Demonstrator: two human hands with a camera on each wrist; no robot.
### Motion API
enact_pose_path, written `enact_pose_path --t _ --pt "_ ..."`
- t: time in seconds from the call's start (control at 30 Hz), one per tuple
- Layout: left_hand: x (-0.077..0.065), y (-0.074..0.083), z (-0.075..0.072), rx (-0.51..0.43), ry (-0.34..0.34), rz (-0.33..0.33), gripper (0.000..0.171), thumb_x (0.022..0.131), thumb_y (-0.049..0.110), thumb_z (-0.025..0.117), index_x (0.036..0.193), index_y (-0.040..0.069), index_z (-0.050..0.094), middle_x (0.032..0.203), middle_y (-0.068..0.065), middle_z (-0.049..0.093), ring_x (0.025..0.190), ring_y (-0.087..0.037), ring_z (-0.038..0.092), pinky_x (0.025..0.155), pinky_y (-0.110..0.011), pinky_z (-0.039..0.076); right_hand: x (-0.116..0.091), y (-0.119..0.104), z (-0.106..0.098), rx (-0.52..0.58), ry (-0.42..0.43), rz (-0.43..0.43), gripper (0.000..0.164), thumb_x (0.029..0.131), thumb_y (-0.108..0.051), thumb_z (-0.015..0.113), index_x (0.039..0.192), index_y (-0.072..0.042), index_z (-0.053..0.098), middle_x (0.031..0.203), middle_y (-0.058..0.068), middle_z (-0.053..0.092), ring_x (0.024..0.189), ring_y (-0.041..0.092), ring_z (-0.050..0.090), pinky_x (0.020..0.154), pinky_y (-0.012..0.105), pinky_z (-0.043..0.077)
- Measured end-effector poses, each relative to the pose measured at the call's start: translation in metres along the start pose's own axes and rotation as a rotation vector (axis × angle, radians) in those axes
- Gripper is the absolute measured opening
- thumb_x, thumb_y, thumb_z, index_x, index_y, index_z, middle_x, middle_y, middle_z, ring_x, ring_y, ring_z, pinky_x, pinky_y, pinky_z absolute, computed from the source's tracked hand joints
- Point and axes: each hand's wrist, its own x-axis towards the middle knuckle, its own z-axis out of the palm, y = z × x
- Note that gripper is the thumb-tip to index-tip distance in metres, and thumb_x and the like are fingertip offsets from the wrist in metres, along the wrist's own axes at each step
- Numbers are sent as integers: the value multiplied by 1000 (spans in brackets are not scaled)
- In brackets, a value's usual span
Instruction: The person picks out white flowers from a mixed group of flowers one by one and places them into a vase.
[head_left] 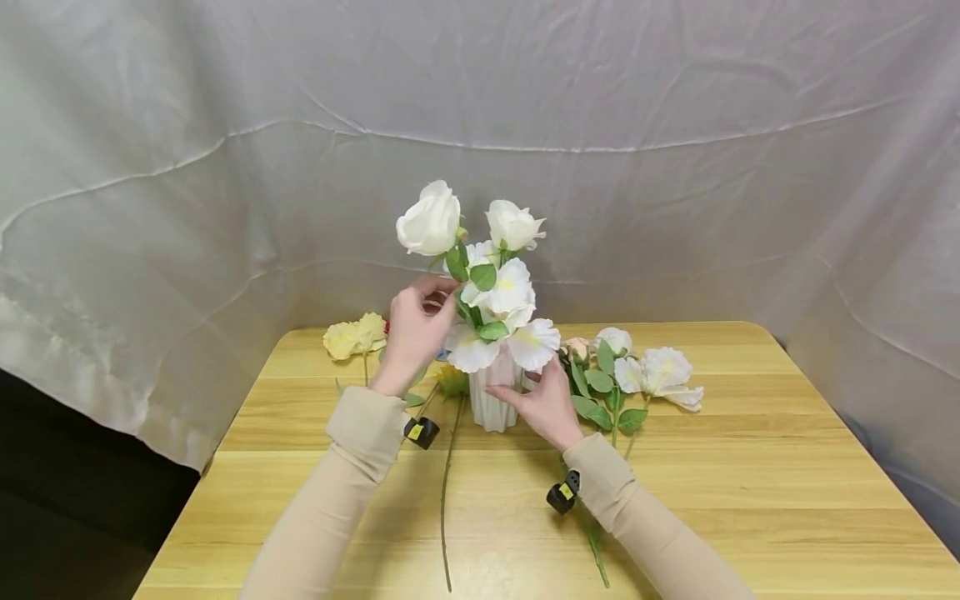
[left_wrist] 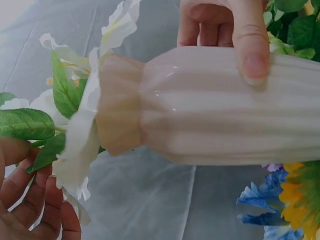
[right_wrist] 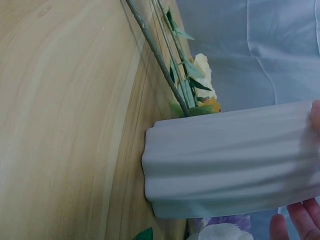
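Observation:
A white fluted vase point(head_left: 491, 400) stands upright on the table, with white ruffled flowers point(head_left: 510, 287) spread over its mouth. Two white roses point(head_left: 430, 221) rise above them. At the left of the bunch, my left hand point(head_left: 422, 329) pinches a leafy green rose stem between thumb and fingers. The left wrist view shows this hand point(left_wrist: 37, 200) close beside the leaves point(left_wrist: 27, 124) and white petals. My right hand point(head_left: 546, 404) grips the vase from the right, its thumb across the ribbed side point(left_wrist: 210, 110). In the right wrist view, only its fingertips point(right_wrist: 300, 220) show at the vase.
Left of the vase lie a yellow flower point(head_left: 356, 336), a sunflower point(head_left: 452, 379) and blue petals point(left_wrist: 265, 200). A long bare stem point(head_left: 446, 500) runs toward the table's front. White flowers point(head_left: 660, 377) and leafy stems lie at right. Grey cloth point(head_left: 600, 125) hangs behind the wooden table point(head_left: 750, 467).

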Motion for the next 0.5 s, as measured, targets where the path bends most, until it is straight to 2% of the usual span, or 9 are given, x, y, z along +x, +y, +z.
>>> enact_pose_path --t 0.5 --pt "2 -4 -3 131 -105 49 18 93 9 62 104 1 74 101 -14 73 87 -26 65 77 -34 56 0 -4 1 20 -16 36 87 70 -20 93 142 -8 45 140 14 56 129 34 58 104 47 55"
